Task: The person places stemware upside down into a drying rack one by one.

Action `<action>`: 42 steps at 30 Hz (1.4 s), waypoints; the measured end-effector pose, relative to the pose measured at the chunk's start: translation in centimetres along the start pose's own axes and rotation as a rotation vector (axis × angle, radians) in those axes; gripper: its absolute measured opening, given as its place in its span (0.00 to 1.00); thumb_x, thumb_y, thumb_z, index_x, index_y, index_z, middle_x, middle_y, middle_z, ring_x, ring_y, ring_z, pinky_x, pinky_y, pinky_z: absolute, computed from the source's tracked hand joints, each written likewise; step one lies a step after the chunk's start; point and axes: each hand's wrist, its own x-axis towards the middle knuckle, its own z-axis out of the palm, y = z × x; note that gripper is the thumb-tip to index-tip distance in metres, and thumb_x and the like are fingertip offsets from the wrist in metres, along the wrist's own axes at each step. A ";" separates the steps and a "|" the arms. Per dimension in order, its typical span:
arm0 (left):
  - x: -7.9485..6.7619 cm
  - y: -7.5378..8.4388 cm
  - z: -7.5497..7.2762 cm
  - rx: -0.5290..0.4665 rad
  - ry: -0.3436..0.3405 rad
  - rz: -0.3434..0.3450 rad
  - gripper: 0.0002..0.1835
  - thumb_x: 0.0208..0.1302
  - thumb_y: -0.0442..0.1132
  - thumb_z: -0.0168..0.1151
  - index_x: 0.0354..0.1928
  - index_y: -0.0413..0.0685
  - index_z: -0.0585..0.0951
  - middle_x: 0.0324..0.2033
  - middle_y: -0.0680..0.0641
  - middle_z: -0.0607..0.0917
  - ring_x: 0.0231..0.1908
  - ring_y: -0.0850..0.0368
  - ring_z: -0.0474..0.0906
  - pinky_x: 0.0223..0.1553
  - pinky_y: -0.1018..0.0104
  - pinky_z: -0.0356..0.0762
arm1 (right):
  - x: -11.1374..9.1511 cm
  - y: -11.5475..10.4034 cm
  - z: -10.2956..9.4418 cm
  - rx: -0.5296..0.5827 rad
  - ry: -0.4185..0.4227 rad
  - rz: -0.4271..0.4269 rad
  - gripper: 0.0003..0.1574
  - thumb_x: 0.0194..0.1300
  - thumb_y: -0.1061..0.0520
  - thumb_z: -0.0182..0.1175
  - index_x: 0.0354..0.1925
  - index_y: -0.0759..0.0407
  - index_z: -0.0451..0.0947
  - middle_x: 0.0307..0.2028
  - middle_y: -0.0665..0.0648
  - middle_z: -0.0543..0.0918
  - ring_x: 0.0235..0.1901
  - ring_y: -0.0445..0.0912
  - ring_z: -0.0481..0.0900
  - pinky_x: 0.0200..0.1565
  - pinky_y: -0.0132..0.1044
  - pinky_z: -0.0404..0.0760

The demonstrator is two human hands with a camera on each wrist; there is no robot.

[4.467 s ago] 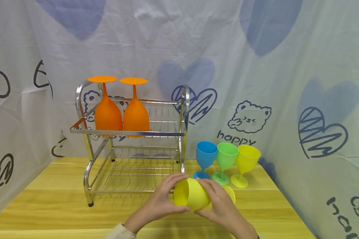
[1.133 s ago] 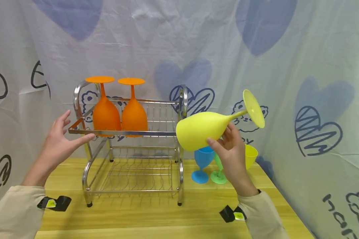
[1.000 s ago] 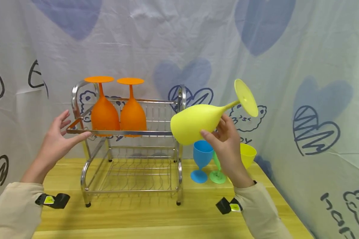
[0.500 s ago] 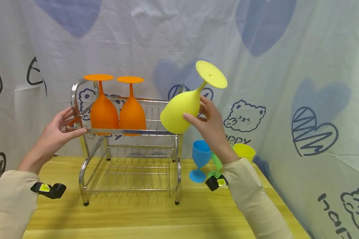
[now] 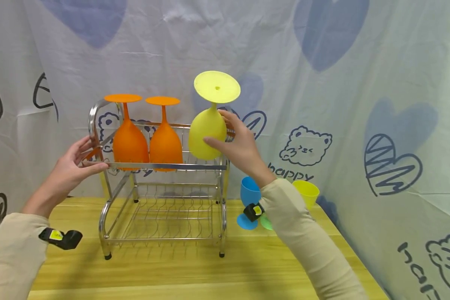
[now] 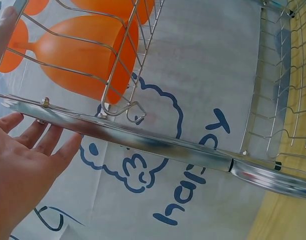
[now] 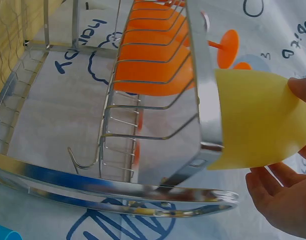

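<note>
A yellow goblet, upside down and tilted, is gripped round its bowl by my right hand at the right part of the rack's upper tier. In the right wrist view the goblet's bowl appears past the front rail; whether its rim touches the wires I cannot tell. Two orange goblets stand inverted on the left of that tier. My left hand holds the upper left corner of the metal dish rack, thumb at the front rail, fingers against the side post.
Right of the rack on the wooden table stand a blue goblet, a green goblet mostly hidden by the right sleeve, and another yellow goblet. A patterned curtain hangs behind the rack.
My right hand has lifted the yellow goblet from low before the rack, then carried it up and left, turning its foot upward. My left hand left the goblet and moved to the rack's corner.
</note>
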 end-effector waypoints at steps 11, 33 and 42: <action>0.0 -0.3 0.1 -0.001 0.000 0.015 0.45 0.70 0.38 0.57 0.77 0.55 0.39 0.74 0.36 0.45 0.48 0.73 0.66 0.42 0.84 0.70 | 1.1 0.7 1.5 -0.099 -0.073 0.090 0.44 0.59 0.52 0.70 0.70 0.55 0.62 0.61 0.57 0.73 0.56 0.50 0.73 0.53 0.41 0.78; -0.1 -0.6 0.1 -0.005 0.002 0.024 0.45 0.71 0.38 0.56 0.77 0.57 0.38 0.74 0.37 0.44 0.48 0.74 0.67 0.45 0.85 0.70 | 3.7 1.6 4.1 -0.285 -0.243 0.291 0.46 0.64 0.48 0.65 0.70 0.63 0.57 0.59 0.62 0.74 0.49 0.51 0.76 0.48 0.40 0.80; -0.2 -0.4 0.2 0.005 -0.001 0.006 0.45 0.71 0.40 0.56 0.77 0.58 0.37 0.74 0.38 0.44 0.48 0.75 0.66 0.55 0.75 0.71 | 4.0 1.6 4.4 -0.313 -0.284 0.377 0.47 0.65 0.46 0.64 0.71 0.65 0.56 0.57 0.63 0.75 0.49 0.52 0.77 0.49 0.41 0.79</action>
